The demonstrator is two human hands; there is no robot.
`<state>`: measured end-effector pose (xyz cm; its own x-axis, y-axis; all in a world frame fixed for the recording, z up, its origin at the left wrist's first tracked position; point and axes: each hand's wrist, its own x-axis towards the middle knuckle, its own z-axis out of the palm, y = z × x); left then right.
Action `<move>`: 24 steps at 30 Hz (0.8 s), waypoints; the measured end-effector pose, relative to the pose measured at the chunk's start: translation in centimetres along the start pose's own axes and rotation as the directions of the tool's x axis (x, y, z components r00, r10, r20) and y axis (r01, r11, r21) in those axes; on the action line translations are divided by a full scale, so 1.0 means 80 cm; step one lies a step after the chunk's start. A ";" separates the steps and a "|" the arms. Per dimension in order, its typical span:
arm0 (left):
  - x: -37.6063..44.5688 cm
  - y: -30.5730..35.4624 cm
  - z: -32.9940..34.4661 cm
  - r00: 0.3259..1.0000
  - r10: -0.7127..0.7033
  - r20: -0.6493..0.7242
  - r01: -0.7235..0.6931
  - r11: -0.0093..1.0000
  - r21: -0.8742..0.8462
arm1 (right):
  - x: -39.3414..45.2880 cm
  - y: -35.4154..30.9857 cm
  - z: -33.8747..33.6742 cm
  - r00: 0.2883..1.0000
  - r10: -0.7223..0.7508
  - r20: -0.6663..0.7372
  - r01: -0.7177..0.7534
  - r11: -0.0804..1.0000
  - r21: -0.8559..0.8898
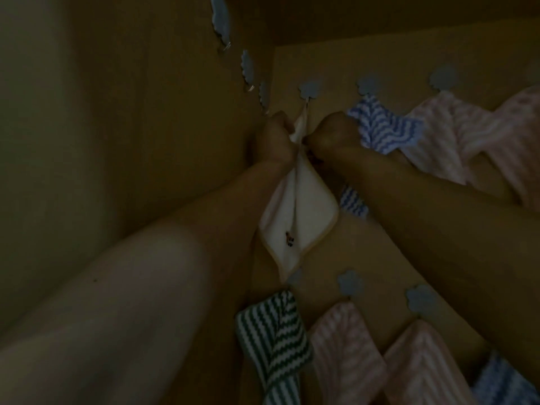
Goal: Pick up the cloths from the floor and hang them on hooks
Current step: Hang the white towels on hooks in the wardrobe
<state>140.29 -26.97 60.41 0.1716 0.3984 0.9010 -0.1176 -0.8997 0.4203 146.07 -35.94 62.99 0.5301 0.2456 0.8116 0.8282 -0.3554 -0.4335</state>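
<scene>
A white cloth (298,217) with a tan border hangs down from a blue flower-shaped hook (310,89) on the tan back panel. Its thin loop runs up to the hook's metal prong. My left hand (274,138) is closed on the cloth's top corner from the left. My right hand (333,133) pinches the same corner from the right, just below the hook. The view is dark and a little blurred.
A blue striped cloth (382,127) and a pink cloth (467,135) hang from hooks to the right. Lower down hang a green striped cloth (271,337) and two pink cloths (344,352). The side panel carries more blue hooks (248,67) with nothing on them.
</scene>
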 end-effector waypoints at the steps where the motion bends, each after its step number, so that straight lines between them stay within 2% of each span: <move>1: -0.011 0.000 -0.004 1.000 -0.008 0.012 0.007 0.999 0.051 | -0.012 0.001 -0.002 0.999 -0.030 0.011 0.030 0.999 -0.010; 7: -0.073 0.002 -0.032 0.988 -0.131 0.083 0.106 0.961 0.254 | -0.067 0.003 -0.016 0.969 -0.114 0.220 0.126 0.991 -0.043; 13: -0.131 0.006 -0.062 0.970 -0.207 0.128 0.152 0.927 0.344 | -0.122 0.019 -0.034 0.957 -0.172 0.232 0.196 0.977 -0.085; 18: -0.174 0.015 -0.076 0.964 -0.178 0.195 0.093 0.920 0.381 | -0.173 0.038 -0.050 0.949 -0.215 0.229 0.245 0.964 -0.107; 24: -0.223 0.025 -0.085 0.884 -0.282 0.372 0.114 0.903 0.414 | -0.243 0.048 -0.086 0.935 -0.122 0.333 0.180 0.972 -0.148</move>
<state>130.33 -34.70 45.89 0.5485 0.5402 0.6382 0.3184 -0.8407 0.4380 137.68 -48.26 48.25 0.4551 0.5735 0.6812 0.8737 -0.4352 -0.2174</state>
